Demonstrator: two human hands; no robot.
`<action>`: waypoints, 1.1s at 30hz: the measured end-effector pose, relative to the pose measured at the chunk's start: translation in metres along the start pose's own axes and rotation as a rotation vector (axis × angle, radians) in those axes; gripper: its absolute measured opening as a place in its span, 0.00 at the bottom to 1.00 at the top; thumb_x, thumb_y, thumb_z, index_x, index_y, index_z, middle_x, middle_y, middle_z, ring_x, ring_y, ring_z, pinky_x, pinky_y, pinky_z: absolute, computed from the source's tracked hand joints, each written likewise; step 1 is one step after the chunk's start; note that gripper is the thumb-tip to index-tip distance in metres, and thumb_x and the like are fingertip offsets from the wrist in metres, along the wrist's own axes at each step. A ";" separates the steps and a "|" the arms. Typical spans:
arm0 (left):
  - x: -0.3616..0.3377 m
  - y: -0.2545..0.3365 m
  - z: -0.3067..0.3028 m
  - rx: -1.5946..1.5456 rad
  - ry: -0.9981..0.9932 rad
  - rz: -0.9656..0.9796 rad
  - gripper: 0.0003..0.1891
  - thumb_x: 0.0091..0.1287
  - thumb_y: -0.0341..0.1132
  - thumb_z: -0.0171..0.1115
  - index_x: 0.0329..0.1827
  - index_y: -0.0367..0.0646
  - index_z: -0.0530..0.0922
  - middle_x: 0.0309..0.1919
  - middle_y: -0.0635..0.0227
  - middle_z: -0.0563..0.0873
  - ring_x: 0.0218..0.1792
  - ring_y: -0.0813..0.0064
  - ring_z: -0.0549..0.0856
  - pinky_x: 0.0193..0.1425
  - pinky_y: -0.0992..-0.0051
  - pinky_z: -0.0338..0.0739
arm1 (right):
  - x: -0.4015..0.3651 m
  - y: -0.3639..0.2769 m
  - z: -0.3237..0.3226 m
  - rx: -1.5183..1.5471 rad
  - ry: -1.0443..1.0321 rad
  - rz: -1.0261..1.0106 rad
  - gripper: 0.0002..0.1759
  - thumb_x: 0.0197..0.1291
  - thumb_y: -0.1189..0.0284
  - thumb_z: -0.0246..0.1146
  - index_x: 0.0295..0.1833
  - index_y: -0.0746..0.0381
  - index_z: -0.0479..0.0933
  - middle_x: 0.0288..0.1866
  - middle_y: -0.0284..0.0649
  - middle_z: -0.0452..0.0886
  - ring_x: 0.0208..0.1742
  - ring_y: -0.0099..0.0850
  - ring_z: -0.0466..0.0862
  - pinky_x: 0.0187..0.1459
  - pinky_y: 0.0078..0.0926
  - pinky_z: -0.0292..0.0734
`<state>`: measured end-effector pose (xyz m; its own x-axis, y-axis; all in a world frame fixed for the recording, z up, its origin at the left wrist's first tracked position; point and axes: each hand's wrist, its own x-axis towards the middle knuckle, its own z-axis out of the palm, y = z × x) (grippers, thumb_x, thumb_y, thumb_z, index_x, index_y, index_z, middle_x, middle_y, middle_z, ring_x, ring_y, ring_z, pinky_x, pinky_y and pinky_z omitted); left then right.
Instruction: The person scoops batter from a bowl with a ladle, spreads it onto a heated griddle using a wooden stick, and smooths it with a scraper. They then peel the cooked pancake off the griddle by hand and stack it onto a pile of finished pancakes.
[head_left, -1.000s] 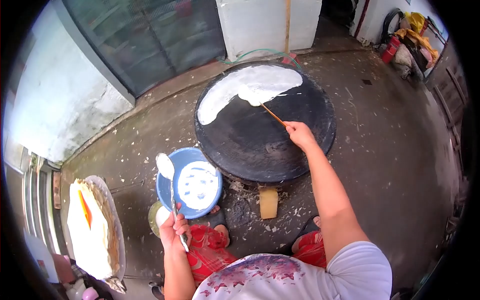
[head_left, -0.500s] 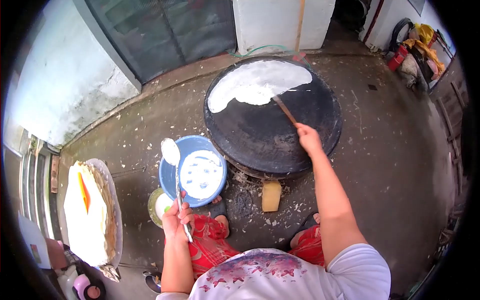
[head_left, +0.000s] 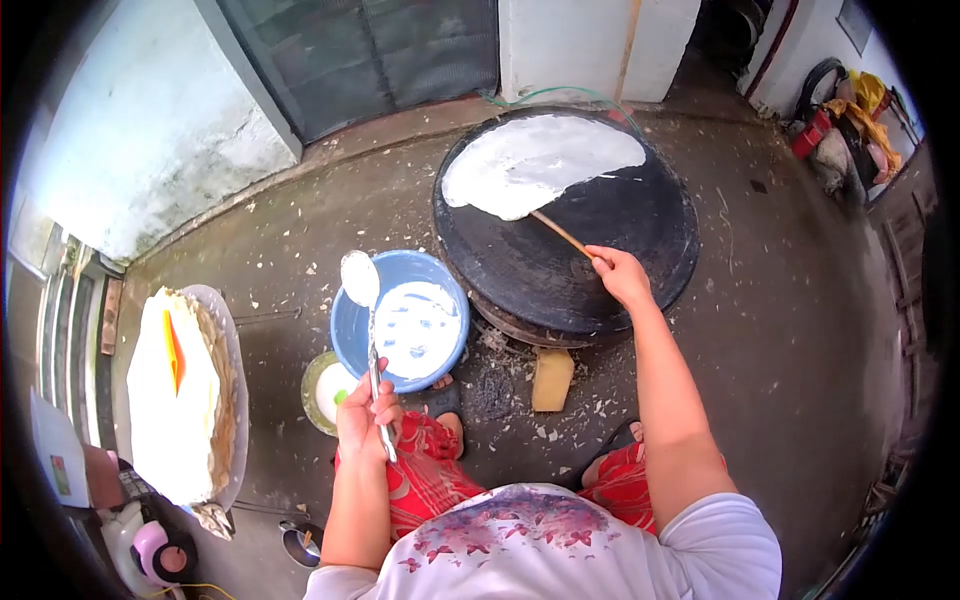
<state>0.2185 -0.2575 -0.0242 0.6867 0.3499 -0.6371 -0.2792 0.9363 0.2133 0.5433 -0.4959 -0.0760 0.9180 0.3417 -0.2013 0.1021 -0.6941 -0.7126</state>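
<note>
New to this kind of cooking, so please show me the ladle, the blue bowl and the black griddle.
ladle (head_left: pixel 359 278), head view, on its white-coated scoop.
blue bowl (head_left: pixel 346 336), head view, on its bare left wall.
black griddle (head_left: pixel 640 230), head view, on its bare dark surface.

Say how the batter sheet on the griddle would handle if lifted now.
The batter sheet looks wet and white, so it would probably smear or tear, not lift whole. Spread thin over the griddle, it is likely floppy and light, and may cling to the stick in the right hand.
</note>
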 end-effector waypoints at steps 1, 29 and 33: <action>0.000 0.000 -0.002 0.012 0.002 0.006 0.15 0.69 0.33 0.41 0.53 0.35 0.69 0.24 0.65 0.72 0.16 0.84 0.65 0.15 0.86 0.60 | 0.001 0.001 0.009 -0.003 -0.003 0.002 0.15 0.59 0.66 0.55 0.52 0.48 0.76 0.46 0.42 0.80 0.47 0.39 0.79 0.48 0.32 0.73; -0.018 0.024 -0.027 0.020 -0.035 -0.017 0.14 0.69 0.33 0.41 0.53 0.37 0.69 0.24 0.66 0.72 0.15 0.85 0.65 0.14 0.86 0.59 | -0.143 -0.019 0.125 -0.352 0.329 -0.271 0.24 0.57 0.74 0.52 0.60 0.64 0.61 0.34 0.49 0.80 0.33 0.45 0.81 0.34 0.40 0.75; -0.017 0.027 -0.030 0.053 -0.055 -0.010 0.14 0.69 0.33 0.41 0.52 0.37 0.70 0.24 0.65 0.71 0.16 0.84 0.65 0.14 0.86 0.59 | -0.092 -0.102 0.179 -0.485 0.078 -0.239 0.32 0.58 0.75 0.47 0.68 0.67 0.46 0.34 0.49 0.79 0.31 0.45 0.81 0.31 0.40 0.76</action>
<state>0.1792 -0.2395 -0.0297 0.7258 0.3408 -0.5976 -0.2375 0.9394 0.2472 0.3799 -0.3427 -0.1054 0.8715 0.4904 -0.0083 0.4593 -0.8219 -0.3369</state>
